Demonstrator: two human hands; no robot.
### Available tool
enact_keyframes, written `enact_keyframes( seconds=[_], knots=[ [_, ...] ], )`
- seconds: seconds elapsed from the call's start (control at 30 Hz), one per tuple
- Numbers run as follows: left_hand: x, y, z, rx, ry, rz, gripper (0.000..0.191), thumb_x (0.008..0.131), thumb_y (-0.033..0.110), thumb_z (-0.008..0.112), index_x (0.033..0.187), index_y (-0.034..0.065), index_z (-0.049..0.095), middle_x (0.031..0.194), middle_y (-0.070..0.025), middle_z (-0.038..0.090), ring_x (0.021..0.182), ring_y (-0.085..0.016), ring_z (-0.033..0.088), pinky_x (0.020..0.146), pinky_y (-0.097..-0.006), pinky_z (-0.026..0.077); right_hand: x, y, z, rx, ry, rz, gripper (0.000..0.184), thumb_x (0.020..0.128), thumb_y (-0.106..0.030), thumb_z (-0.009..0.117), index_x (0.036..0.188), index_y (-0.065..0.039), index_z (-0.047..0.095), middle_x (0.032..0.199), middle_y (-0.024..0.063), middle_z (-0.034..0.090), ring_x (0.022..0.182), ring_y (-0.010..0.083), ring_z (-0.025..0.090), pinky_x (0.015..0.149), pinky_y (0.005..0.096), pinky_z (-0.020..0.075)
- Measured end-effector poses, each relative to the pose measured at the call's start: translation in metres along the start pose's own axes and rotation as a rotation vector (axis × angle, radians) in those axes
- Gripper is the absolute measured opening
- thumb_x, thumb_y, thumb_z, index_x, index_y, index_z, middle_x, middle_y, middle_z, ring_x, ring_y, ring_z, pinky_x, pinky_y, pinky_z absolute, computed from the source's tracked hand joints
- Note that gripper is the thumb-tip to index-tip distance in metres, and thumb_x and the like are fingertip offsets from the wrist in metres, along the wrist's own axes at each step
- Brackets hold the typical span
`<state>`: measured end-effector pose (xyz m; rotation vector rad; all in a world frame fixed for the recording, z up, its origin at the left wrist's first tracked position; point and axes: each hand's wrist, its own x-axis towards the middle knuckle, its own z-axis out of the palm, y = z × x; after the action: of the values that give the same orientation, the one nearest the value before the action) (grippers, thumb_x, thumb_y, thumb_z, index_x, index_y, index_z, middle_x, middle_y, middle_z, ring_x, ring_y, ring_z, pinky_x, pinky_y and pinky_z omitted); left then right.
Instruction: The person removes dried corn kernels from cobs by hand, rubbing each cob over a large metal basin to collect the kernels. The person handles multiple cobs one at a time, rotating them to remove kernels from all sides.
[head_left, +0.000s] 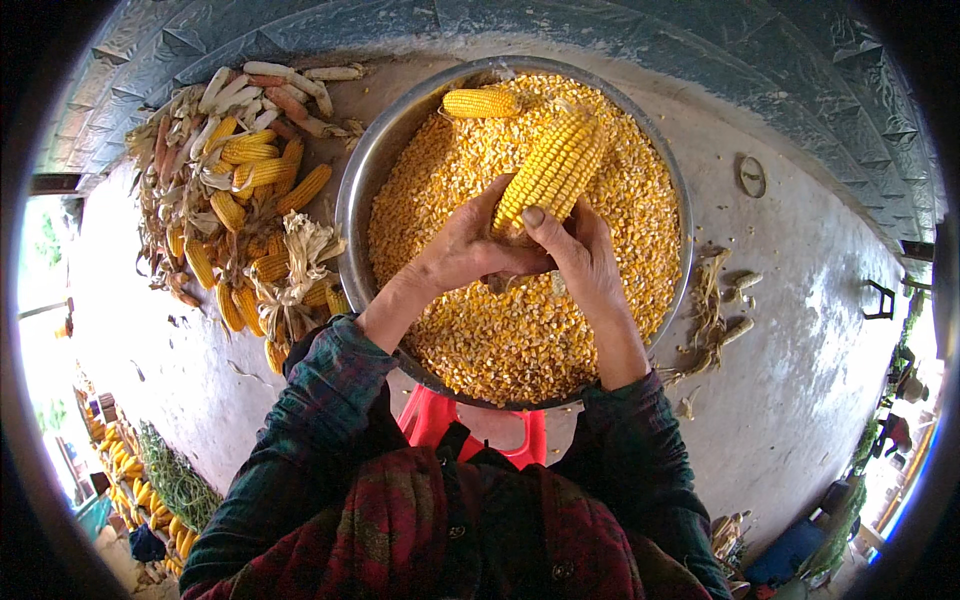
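My left hand and my right hand hold an ear of corn between them, its kernels yellow and its tip pointing up and slightly right. My right thumb presses on the kernels near its lower end; my left fingers wrap around the base. Below them stands a wide round metal basin, largely filled with loose corn kernels. Another yellow ear lies on the kernels near the basin's far left rim. The palms and some fingers are hidden.
Left of the basin lies a heap of corn ears with dry husks and bare cobs. Husk scraps and cob pieces lie on the concrete floor at right. A red plastic stool stands under the basin's near edge.
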<state>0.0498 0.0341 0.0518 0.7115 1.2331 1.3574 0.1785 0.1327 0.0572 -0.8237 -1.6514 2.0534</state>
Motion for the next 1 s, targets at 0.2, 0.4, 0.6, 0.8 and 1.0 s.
enact_keyframes(
  seconds=[0.2, 0.4, 0.6, 0.8, 1.0],
  knots=[
    [0.003, -0.002, -0.012, -0.052, -0.024, -0.067, 0.071, 0.073, 0.000, 0.069, 0.137, 0.0013, 0.038, 0.121, -0.0089, 0.059, 0.105, -0.017, 0.060, 0.091, -0.0308, 0.048, -0.001, 0.003, -0.004, 0.136, -0.113, 0.014, 0.039, 0.085, -0.020, 0.068, 0.114, 0.002, 0.053, 0.100, 0.0042, 0.063, 0.090, 0.0099, 0.058, 0.079, 0.0253, 0.0481],
    [0.004, -0.024, -0.003, 0.733, 0.225, 0.190, 0.087, 0.065, 0.033, 0.081, 0.136, 0.0072, 0.038, 0.097, -0.0210, 0.066, 0.088, -0.035, 0.067, 0.075, -0.0390, 0.052, 0.006, 0.012, 0.009, 0.167, 0.031, -0.028, 0.039, 0.083, -0.016, 0.071, 0.114, 0.001, 0.053, 0.099, 0.0031, 0.062, 0.089, 0.0102, 0.058, 0.080, 0.0245, 0.0474],
    [0.007, -0.025, -0.009, 0.216, 0.054, 0.126, 0.082, 0.068, 0.020, 0.077, 0.138, 0.0063, 0.037, 0.106, -0.0116, 0.066, 0.097, -0.021, 0.064, 0.082, -0.0331, 0.050, 0.002, 0.011, 0.003, 0.038, -0.034, -0.018, 0.038, 0.086, -0.014, 0.067, 0.116, 0.003, 0.051, 0.102, 0.0057, 0.063, 0.091, 0.0118, 0.060, 0.081, 0.0270, 0.0497],
    [0.005, -0.004, -0.016, -0.025, -0.038, -0.077, 0.077, 0.070, 0.006, 0.075, 0.137, 0.0029, 0.038, 0.113, -0.0061, 0.063, 0.102, -0.017, 0.060, 0.089, -0.0290, 0.047, -0.003, 0.005, -0.005, 0.072, -0.082, 0.105, 0.045, 0.085, -0.017, 0.068, 0.119, 0.003, 0.046, 0.105, 0.0077, 0.062, 0.094, 0.0139, 0.060, 0.082, 0.0277, 0.0495],
    [0.003, -0.017, 0.001, 0.721, 0.166, 0.024, 0.083, 0.067, 0.022, 0.079, 0.136, 0.0068, 0.037, 0.099, -0.0147, 0.066, 0.094, -0.027, 0.065, 0.082, -0.0356, 0.051, 0.007, 0.015, 0.005, 0.129, -0.029, -0.031, 0.054, 0.080, -0.018, 0.074, 0.122, 0.001, 0.045, 0.108, 0.0077, 0.060, 0.097, 0.0134, 0.058, 0.083, 0.0278, 0.0486]
  ],
)
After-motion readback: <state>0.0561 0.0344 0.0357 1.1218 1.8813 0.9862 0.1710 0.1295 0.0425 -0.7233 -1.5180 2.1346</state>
